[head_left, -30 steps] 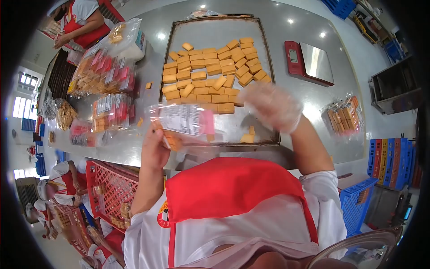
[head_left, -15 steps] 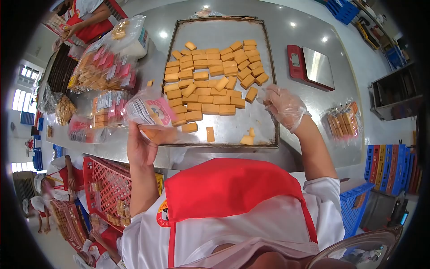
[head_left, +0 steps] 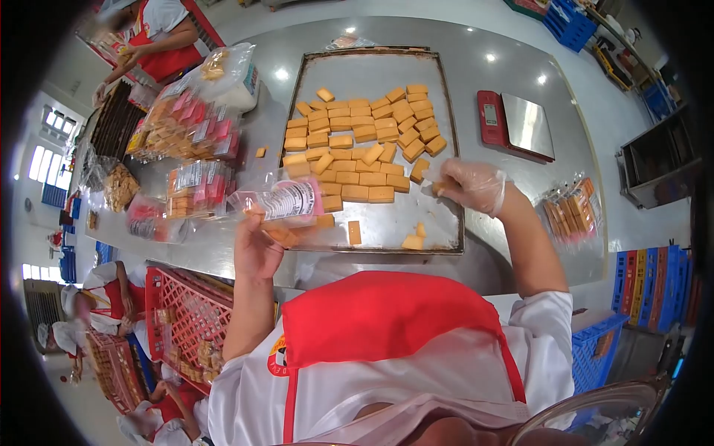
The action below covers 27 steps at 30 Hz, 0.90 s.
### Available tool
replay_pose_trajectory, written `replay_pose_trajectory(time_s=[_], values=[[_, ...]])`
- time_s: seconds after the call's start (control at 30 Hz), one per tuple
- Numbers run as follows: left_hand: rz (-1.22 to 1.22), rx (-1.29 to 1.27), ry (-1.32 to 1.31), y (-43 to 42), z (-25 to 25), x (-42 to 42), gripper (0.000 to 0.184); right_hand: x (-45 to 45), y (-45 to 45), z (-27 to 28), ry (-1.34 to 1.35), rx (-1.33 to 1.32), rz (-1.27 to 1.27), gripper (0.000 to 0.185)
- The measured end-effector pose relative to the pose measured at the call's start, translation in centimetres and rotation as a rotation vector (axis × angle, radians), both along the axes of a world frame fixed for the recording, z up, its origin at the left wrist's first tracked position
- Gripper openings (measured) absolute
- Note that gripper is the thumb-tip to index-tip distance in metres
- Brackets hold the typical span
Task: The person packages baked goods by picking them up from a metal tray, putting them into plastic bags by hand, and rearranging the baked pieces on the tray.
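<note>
My bare left hand (head_left: pixel 255 251) is closed on a clear plastic bag (head_left: pixel 288 202) with a pink and white printed label, over the tray's near left corner. Some biscuits show through the lower part of the bag. At the tray's right edge, my right hand (head_left: pixel 474 184), in a clear plastic glove, has its fingers closed on a biscuit (head_left: pixel 437 188), mostly covered by the fingertips. Rectangular golden biscuits (head_left: pixel 358 178) lie in uneven rows on the metal tray (head_left: pixel 372 70). Broken pieces (head_left: pixel 413 241) and a flat biscuit (head_left: pixel 355 233) lie near its front edge.
Packed bags of biscuits (head_left: pixel 197 126) are heaped left of the tray. A red scale (head_left: pixel 513 126) sits to the right, with another pack (head_left: pixel 571 209) nearer me. A red crate (head_left: pixel 190 316) stands at lower left. Co-workers in red aprons (head_left: pixel 167 56) are on the left.
My left hand and the bag have shifted right, over the tray's left side. The right hand stays by the tray's right edge, its fingers slightly lower. The whole view has shifted a little.
</note>
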State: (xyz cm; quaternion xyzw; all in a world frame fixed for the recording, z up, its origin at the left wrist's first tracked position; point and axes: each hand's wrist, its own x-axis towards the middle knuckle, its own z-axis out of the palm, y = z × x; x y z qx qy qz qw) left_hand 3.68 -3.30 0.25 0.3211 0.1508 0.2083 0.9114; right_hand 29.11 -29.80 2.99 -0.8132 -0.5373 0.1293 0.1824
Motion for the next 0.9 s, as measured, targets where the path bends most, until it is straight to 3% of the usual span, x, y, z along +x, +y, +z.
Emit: replay_pose_trajectory(time_s=[0.13,0.27,0.37,0.53,0.6,0.7,0.8,0.9], values=[[-0.073,0.0,0.0,-0.8,0.2,0.7,0.031,1.3,2.4,-0.6,-0.072,0.299,0.251,0.015],[-0.119,0.018,0.044,-0.9,0.6,0.6,0.03,2.3,2.9,-3.2,-0.099,0.251,0.219,0.017],[-0.072,-0.004,0.035,-0.5,-0.6,0.2,0.028,1.3,2.3,-2.3,-0.012,0.24,0.17,0.017],[0.033,-0.023,0.03,-0.4,-0.7,0.7,0.022,0.0,1.9,-1.9,-0.087,0.126,0.071,0.02],[0.05,0.065,0.005,-0.5,-0.7,1.0,0.031,-0.3,1.8,-1.2,-0.087,0.069,-0.025,0.023],[0.045,0.117,0.023,-0.2,-0.3,1.2,0.034,-1.5,2.9,-1.0,-0.045,0.399,-0.117,0.028],[0.001,0.158,0.002,-0.8,0.6,1.7,0.035,-2.7,4.9,-2.2,-0.139,0.574,0.045,0.033],[0.035,0.138,0.051,-0.5,0.2,1.2,0.032,-3.2,4.8,-2.7,-0.125,0.432,0.048,0.04]])
